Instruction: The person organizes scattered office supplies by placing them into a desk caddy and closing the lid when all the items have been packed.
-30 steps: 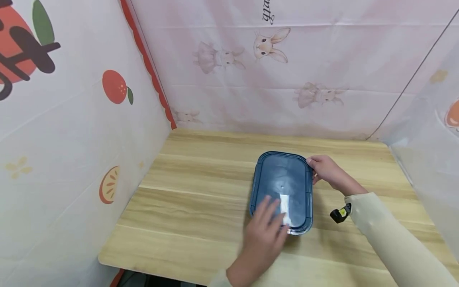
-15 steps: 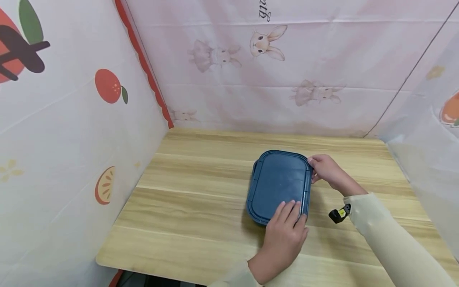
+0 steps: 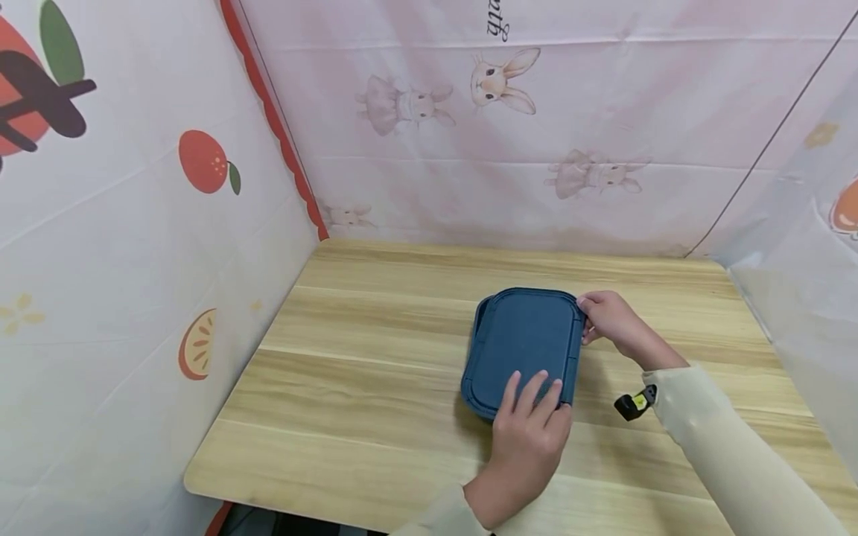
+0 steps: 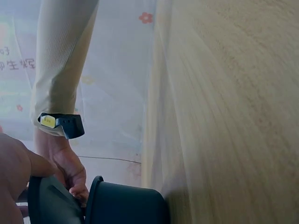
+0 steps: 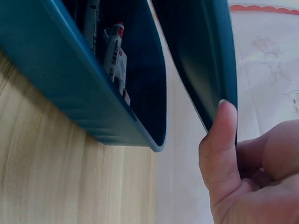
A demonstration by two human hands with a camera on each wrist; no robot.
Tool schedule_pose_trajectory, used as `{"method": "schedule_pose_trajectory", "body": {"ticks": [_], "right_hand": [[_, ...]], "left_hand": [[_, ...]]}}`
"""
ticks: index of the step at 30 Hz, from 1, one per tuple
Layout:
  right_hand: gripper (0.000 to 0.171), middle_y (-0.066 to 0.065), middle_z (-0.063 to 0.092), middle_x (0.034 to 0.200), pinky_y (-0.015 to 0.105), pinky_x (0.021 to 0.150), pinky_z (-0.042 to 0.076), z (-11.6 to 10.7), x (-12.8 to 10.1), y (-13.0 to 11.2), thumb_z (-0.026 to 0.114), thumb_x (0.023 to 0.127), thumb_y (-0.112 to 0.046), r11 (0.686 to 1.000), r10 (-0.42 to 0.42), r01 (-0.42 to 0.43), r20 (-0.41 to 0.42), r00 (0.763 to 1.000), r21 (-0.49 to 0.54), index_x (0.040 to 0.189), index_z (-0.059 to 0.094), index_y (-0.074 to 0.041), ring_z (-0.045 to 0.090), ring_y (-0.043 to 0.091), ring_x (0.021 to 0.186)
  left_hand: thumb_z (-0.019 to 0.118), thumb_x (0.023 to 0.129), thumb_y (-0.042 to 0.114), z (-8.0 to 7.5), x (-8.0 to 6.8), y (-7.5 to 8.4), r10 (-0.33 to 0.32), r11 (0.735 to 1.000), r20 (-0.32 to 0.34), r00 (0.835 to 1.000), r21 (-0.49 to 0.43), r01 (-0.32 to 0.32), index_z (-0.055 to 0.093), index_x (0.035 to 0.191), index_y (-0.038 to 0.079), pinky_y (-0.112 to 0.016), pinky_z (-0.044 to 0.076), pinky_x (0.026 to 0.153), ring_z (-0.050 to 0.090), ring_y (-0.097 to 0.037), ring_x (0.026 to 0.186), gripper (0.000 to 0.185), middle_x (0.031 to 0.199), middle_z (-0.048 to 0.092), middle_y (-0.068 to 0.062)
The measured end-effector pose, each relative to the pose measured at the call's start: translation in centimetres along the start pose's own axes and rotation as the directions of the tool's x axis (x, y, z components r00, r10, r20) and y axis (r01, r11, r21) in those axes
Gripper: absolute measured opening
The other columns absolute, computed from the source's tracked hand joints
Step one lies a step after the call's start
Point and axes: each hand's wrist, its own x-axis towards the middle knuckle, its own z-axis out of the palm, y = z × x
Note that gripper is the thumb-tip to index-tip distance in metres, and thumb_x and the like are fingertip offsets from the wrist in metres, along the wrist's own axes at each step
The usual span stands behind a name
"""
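Right hand (image 3: pixel 606 316) pinches the far right edge of the dark blue rectangular plastic lid (image 3: pixel 529 342), raised clear of the matching blue box (image 5: pixel 93 88). Left hand (image 3: pixel 532 432) grips the lid's near edge. Box sits mid-right on the light wooden table (image 3: pixel 348 387); markers (image 5: pixel 114 53) inside.

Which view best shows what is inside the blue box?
The right wrist view: under the raised lid it shows pens inside the blue box. The head view shows only the lid; the left wrist view only its outside.
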Motion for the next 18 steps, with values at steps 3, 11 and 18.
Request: {"method": "schedule_pose_trajectory", "body": {"ticks": [3, 11, 18], "right_hand": [[0.047, 0.007, 0.058, 0.075, 0.033, 0.062, 0.06, -0.1, -0.1, -0.1, 0.03, 0.112, -0.022, 1.0, -0.012, 0.012, 0.002, 1.0, 0.028, 0.132, 0.05, 0.015, 0.059, 0.012, 0.062], [0.052, 0.007, 0.062, 0.08, 0.036, 0.062, 0.061, -0.2, -1.0, -1.0, 0.036, 0.11, -0.034, 0.994, -0.061, 0.064, -0.046, 0.997, 0.084, 0.125, 0.055, 0.012, 0.064, 0.016, 0.065], [0.057, 0.007, 0.062, 0.088, 0.041, 0.065, 0.062, -0.8, -2.3, -1.9, 0.037, 0.108, -0.048, 0.977, -0.098, 0.116, -0.103, 0.99, 0.179, 0.112, 0.059, 0.005, 0.069, 0.018, 0.066]], "left_hand": [[0.072, 0.091, 0.018, -0.1, 0.1, -0.1, -0.022, 1.0, -0.037, 0.999, -0.02, 0.022, 0.078, 0.088, 0.019, -0.054, 0.049, 0.104, 0.062, -0.024, 0.123, 0.007, 0.117, 0.075, -0.001], [0.073, 0.09, 0.017, -1.0, 1.1, -1.1, 0.001, 1.0, -0.228, 0.974, -0.028, -0.007, 0.079, 0.091, 0.014, -0.052, 0.054, 0.095, 0.067, -0.024, 0.116, 0.007, 0.114, 0.076, -0.003], [0.071, 0.092, 0.018, -3.0, 3.2, -2.5, 0.006, 1.0, -0.392, 0.92, 0.011, -0.002, 0.08, 0.092, 0.011, -0.057, 0.045, 0.096, 0.068, -0.027, 0.113, 0.011, 0.107, 0.078, -0.003]]}}
